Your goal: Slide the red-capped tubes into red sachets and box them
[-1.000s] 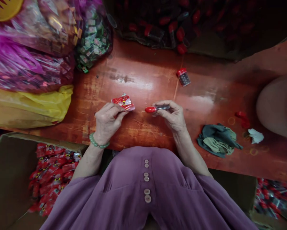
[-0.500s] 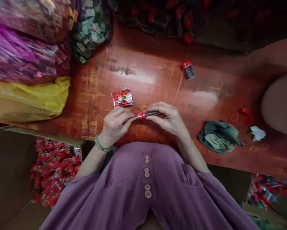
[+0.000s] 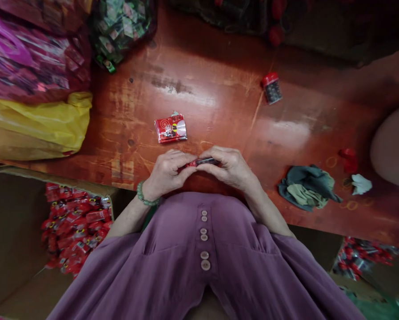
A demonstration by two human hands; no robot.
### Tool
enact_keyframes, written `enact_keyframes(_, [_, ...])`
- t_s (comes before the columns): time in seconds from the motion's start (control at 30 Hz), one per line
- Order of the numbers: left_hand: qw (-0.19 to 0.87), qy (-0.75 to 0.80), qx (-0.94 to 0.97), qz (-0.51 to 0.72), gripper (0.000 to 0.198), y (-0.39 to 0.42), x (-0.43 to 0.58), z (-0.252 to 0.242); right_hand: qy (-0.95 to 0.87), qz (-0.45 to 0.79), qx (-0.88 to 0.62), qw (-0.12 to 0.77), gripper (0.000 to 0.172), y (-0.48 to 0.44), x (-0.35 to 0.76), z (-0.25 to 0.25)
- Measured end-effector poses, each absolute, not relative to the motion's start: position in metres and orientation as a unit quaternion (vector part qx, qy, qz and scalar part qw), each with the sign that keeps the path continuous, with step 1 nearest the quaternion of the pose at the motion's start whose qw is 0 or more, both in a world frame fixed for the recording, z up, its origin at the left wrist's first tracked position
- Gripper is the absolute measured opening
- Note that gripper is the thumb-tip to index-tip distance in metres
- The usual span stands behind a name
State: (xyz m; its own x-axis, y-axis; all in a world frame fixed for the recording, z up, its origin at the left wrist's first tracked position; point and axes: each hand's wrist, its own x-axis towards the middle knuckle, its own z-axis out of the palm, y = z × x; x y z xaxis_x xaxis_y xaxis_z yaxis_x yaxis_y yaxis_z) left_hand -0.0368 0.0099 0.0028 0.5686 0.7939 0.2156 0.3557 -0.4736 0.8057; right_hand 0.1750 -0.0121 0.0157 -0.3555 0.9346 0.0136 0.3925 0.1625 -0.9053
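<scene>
Both hands meet above the table close to my body, around one small clear jar [image 3: 206,160] with dark contents and a red end. My right hand [image 3: 231,166] pinches the dark end between thumb and fingers. My left hand [image 3: 173,171] closes over the red end, hiding most of it; whether a red wrapper covers that end I cannot tell. Just beyond the left hand lies a stack of flat red printed wrappers [image 3: 171,129]. Farther off to the right, another jar [image 3: 272,89] with a red lid and dark contents sits on the table.
Plastic bags of small packs [image 3: 49,58] and a yellow bag [image 3: 39,126] crowd the left. Below the table's edge, a carton [image 3: 13,222] holds red-wrapped jars [image 3: 76,226]. A dark cloth [image 3: 308,189], white scrap [image 3: 361,184] and rubber bands lie right.
My left hand has slid right along the jar, covering the red film that showed between the hands. The hands are now closer together. The whole view has shifted slightly.
</scene>
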Motion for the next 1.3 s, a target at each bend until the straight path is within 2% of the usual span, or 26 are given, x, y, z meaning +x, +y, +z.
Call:
enact_keyframes(0.13, [0.412,0.388,0.774,0.285,0.023,0.016,-0.037,0.005,-0.592,0.547,-0.493,0.327,0.025,-0.01,0.174,0.013])
enact_keyframes(0.23, [0.501,0.482,0.643,0.321,0.044,0.018,-0.039,0.009,-0.424,0.646,-0.513,0.374,0.031,-0.01,0.17,0.006])
enact_keyframes(0.33, [0.623,0.497,0.462,0.389,0.061,0.012,-0.037,0.008,-0.328,0.668,-0.519,0.421,0.039,-0.011,0.165,-0.003])
enact_keyframes(0.4, [0.69,0.472,0.362,0.413,0.055,0.005,-0.032,0.004,-0.304,0.671,-0.511,0.443,0.041,-0.011,0.16,-0.009])
enact_keyframes(0.47, [0.725,0.465,0.301,0.409,0.042,-0.001,-0.024,0.001,-0.297,0.675,-0.496,0.459,0.04,-0.012,0.156,-0.011])
enact_keyframes(0.57, [0.726,0.485,0.256,0.415,0.03,-0.004,-0.011,-0.001,-0.319,0.68,-0.47,0.464,0.039,-0.014,0.154,-0.009])
enact_keyframes(0.8, [0.675,0.51,0.197,0.496,0.033,0.001,0.004,-0.005,-0.455,0.63,-0.496,0.388,0.032,-0.021,0.164,-0.001])
enact_keyframes(1.0, [0.672,0.511,0.244,0.477,0.032,-0.003,0.004,-0.01,-0.384,0.666,-0.48,0.423,0.033,-0.025,0.156,-0.01])
enact_keyframes(1.3, [0.67,0.497,0.254,0.489,0.038,0.004,0.001,-0.006,-0.396,0.63,-0.491,0.453,0.029,-0.024,0.147,-0.009])
